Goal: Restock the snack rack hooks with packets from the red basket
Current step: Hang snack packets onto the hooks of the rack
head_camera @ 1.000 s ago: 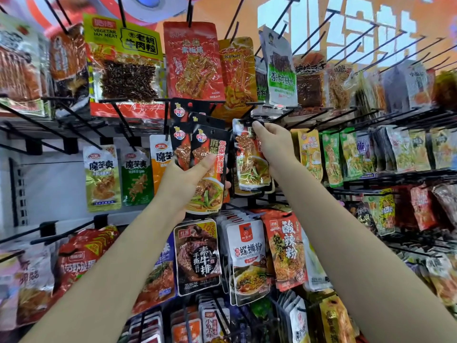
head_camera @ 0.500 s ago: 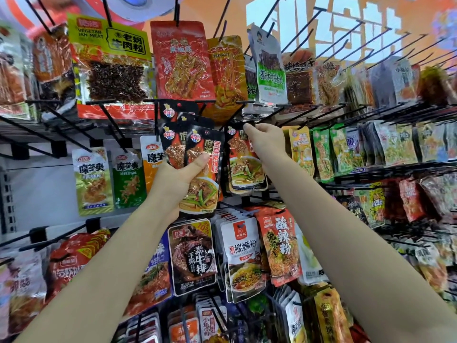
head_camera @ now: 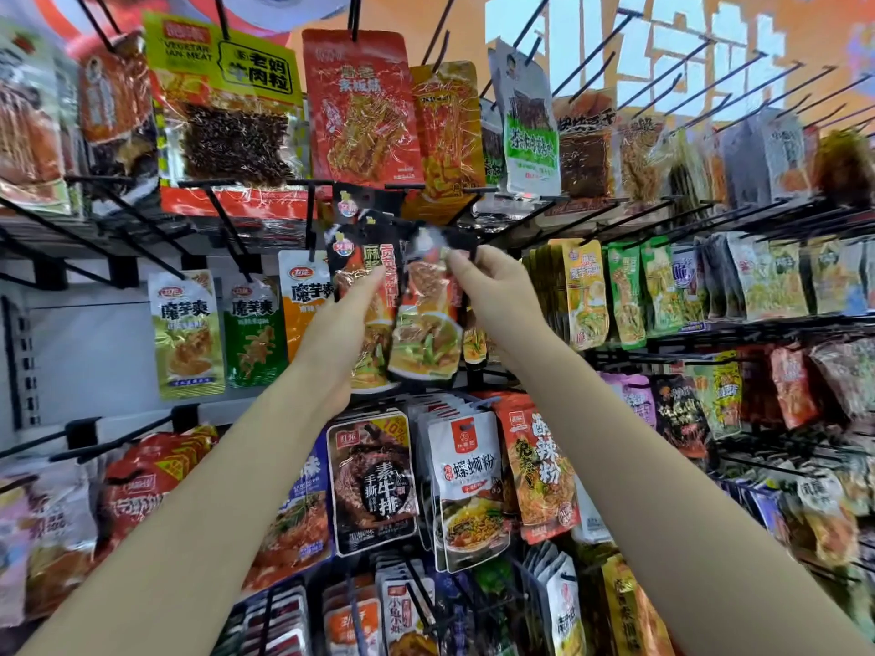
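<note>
at frame centre the left hand (head_camera: 348,319) is gripping a stack of dark packets (head_camera: 364,295); the right hand (head_camera: 492,288) is pinching the top of one packet (head_camera: 424,319) below a black hook (head_camera: 428,224). judging: line its hole up squarely before pushing.

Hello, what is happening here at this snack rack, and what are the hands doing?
A person is hanging snacks on a rack of hooks. The left hand holds a few black packets by their side. The right hand pinches the top corner of one packet near a hook; whether it is already threaded on cannot be told. Full rows of other packets hang around them.
</note>
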